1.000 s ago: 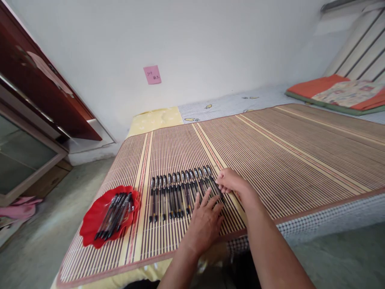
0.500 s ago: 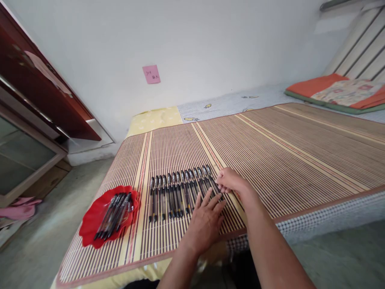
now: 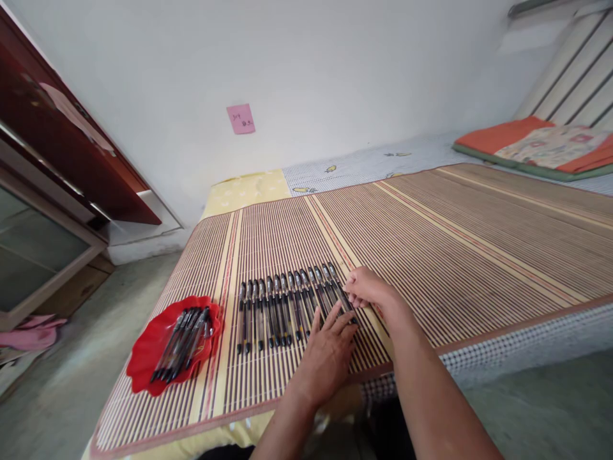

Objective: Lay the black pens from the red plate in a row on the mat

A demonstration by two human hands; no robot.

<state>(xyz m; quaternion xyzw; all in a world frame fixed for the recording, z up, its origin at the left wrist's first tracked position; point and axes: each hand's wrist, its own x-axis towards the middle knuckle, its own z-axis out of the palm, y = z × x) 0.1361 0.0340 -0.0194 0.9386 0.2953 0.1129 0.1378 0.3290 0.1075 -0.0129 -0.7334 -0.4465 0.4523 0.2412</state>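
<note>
A row of black-capped clear pens point(image 3: 280, 310) lies side by side on the striped bamboo mat point(image 3: 431, 255), caps toward the wall. My left hand point(image 3: 325, 348) is open, its fingers spread over the lower ends of the pens on the right side of the row, hiding some tips. Close against the right end of the row, my right hand point(image 3: 366, 287) rests on the mat with its fingers curled in. Whatever those fingers may hold is hidden. More pens point(image 3: 184, 345) lie in a loose pile in a red scalloped plate point(image 3: 138, 364) left of the row.
The mat covers a bed with yellow and checked sheets point(image 3: 249, 185). A folded orange and floral cloth point(image 3: 536, 147) lies at the far right. A pink note point(image 3: 241, 119) is stuck on the wall behind. A dark red door point(image 3: 62, 121) stands at the left.
The fingers of my left hand have shifted down and bent slightly, so more of the rightmost pen's lower end shows. My right hand and the plate have stayed in place.
</note>
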